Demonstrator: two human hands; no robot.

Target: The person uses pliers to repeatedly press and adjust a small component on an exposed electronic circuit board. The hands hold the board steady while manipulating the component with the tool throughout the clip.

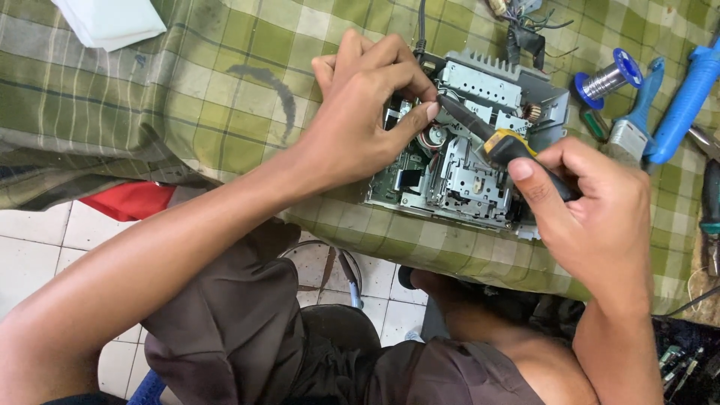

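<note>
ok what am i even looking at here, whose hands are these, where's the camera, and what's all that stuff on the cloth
This is one picture from a camera worn on a person's head, looking down, so the two arms are that person's own.

On a table covered by a green checked cloth lies an opened electronic device: a metal chassis with circuit boards and small parts showing inside.

The left hand rests on the device, fingertips pressed down at its inner parts. The right hand grips a black and yellow handled tool, its tip pointing into the device beside the left thumb.

To the right lie a spool of solder wire, two blue handled tools and pliers. A folded white cloth lies at top left. Below are the person's lap and a tiled floor.
</note>
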